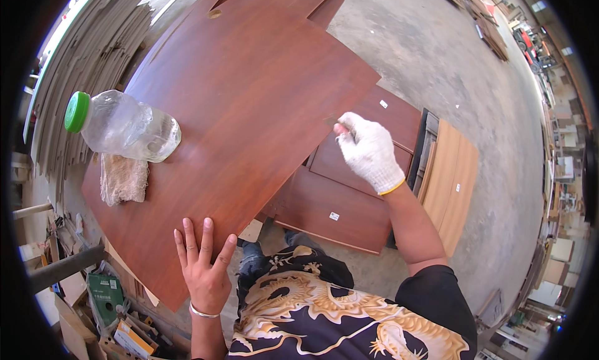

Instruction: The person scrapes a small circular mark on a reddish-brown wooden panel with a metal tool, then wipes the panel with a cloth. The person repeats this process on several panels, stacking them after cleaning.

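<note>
A reddish-brown wood panel (249,104) lies flat in front of me. My left hand (206,266), bare with a bracelet at the wrist, rests on its near edge, fingers spread. At the panel's right edge, my right hand (369,149) wears a white knit glove. Its thumb and fingers are pinched together, and a small greyish bit shows at the tips, too small to name. A clear jar (134,128) with a green lid, partly filled with clear liquid, stands on the panel's left side. Against it lies a folded beige cloth (123,180).
More reddish-brown panels (349,204) lie stacked lower down on the right, beside a lighter wood panel (450,179). Long boards (87,79) are piled at the far left. A green box (106,297) and other clutter sit at the lower left, near a metal bar (65,267).
</note>
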Demonstrator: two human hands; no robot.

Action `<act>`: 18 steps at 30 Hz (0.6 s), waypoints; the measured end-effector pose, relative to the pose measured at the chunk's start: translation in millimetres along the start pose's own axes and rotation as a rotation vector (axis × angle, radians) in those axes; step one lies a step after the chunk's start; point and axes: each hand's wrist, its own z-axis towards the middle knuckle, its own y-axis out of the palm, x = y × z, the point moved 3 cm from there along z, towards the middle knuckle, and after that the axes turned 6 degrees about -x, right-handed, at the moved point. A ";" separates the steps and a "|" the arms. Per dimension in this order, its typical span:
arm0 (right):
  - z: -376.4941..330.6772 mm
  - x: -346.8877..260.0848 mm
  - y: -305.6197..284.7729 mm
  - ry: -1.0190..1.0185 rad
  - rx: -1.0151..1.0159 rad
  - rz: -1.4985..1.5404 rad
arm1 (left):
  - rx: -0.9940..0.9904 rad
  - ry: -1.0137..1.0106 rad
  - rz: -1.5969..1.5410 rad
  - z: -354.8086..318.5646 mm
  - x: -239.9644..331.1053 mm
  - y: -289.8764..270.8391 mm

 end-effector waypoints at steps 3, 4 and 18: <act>-0.4 0.6 -3.7 0.010 0.039 -0.010 | -0.006 0.006 0.003 -1.5 -1.1 0.3; 2.7 4.3 -7.5 0.028 0.060 -0.007 | -0.007 0.010 0.001 -0.6 -1.0 -0.5; -0.5 -4.1 -4.3 -0.007 0.066 -0.090 | -0.013 0.009 0.013 2.3 -0.7 -2.4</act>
